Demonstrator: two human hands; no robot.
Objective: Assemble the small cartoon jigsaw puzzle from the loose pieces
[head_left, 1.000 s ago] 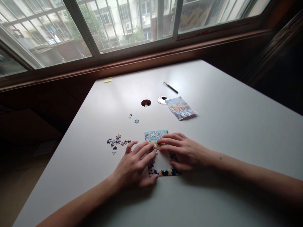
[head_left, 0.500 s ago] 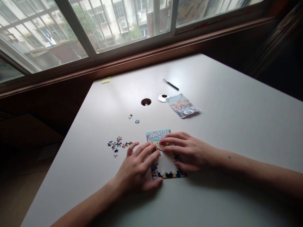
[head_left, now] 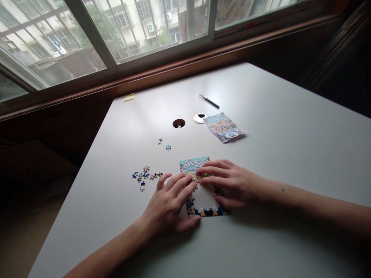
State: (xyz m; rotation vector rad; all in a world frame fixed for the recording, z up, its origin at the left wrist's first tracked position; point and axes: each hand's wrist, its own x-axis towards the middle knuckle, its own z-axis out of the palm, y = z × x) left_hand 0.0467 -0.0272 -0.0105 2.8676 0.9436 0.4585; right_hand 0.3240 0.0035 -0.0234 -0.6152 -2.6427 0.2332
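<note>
A small jigsaw puzzle [head_left: 194, 162] with a blue top strip and lettering lies flat on the white table, its bare white middle framed by printed pieces. My left hand [head_left: 171, 200] rests over its left side, fingers spread, the thumb at the bottom edge. From the right, my right hand [head_left: 232, 181] lies across the other side with its fingers stretched out, the fingertips touching the filled upper rows. Parts of the puzzle are hidden under both hands. A loose cluster of jigsaw pieces [head_left: 142, 177] sits just left of my left hand.
Two stray pieces, one of them a light blue piece [head_left: 168, 147], lie farther back. A creased picture sheet [head_left: 224, 127] overlaps a round metal cover [head_left: 199, 118] beside a cable hole [head_left: 179, 123]. A black pen [head_left: 209, 101] and a yellow sticky note [head_left: 129, 97] lie near the window side.
Both hands keep nearly the same place on the puzzle, with only slight finger shifts. The whole view has moved a little; the loose pieces lie as before.
</note>
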